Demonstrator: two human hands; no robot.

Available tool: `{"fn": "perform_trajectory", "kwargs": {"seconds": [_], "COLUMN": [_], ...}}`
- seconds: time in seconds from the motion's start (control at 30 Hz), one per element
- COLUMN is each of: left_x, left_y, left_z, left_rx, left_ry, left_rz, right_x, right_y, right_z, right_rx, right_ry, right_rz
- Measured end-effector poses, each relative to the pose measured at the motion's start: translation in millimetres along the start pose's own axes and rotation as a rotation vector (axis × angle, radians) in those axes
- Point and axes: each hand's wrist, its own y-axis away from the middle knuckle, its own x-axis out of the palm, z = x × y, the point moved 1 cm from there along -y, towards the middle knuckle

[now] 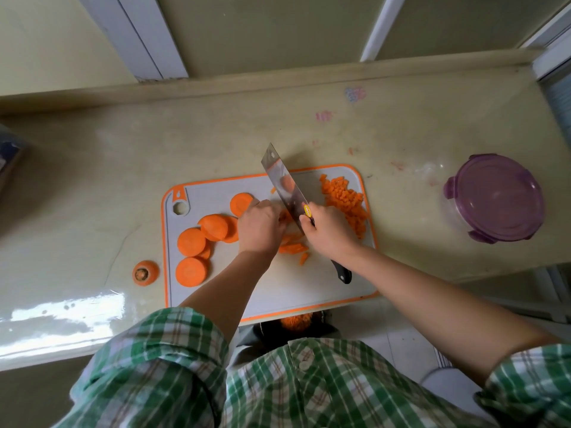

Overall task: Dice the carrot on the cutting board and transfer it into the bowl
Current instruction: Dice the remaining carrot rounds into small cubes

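The right hand (329,233) grips the cleaver (282,180). The left hand (259,227), fingers curled, holds carrot strips (293,248) mid cutting board (278,291). Its far right corner has carrot cubes (343,199).

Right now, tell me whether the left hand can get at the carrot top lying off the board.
Probably yes. The carrot top lies uncovered on the counter left of the cutting board, with only flat carrot slices between it and the left hand, which would first have to release the strips.

One cutting board (278,288) is carrying six carrot rounds (191,242), one diced-carrot pile (346,202) and a few carrot strips (293,248); one cleaver (284,186), one carrot top (145,273) and one purple-lidded bowl (497,197) are showing.
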Motion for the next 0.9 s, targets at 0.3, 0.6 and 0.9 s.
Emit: {"fn": "perform_trajectory", "kwargs": {"seconds": [0.3,0.6,0.9], "left_x": [-0.9,1.9,3.1], "left_y": [-0.7,-2.8,0.0], "left_z": [-1.1,5.4,6.5], "left_rx": [0.001,-0.023,-0.039], "left_ry": [0.068,0.043,0.047], "left_rz": [-0.028,-0.011,0.000], "right_x": [12.0,7.5,1.5], "right_y": [-7.5,-15.3,-10.4], "right_z": [2.1,4.2,4.9], "right_rx": [0.045,0.049,0.016], "right_ry": [-0.006,-0.025,-0.015], "right_rz": [0.031,-0.003,0.044]}}
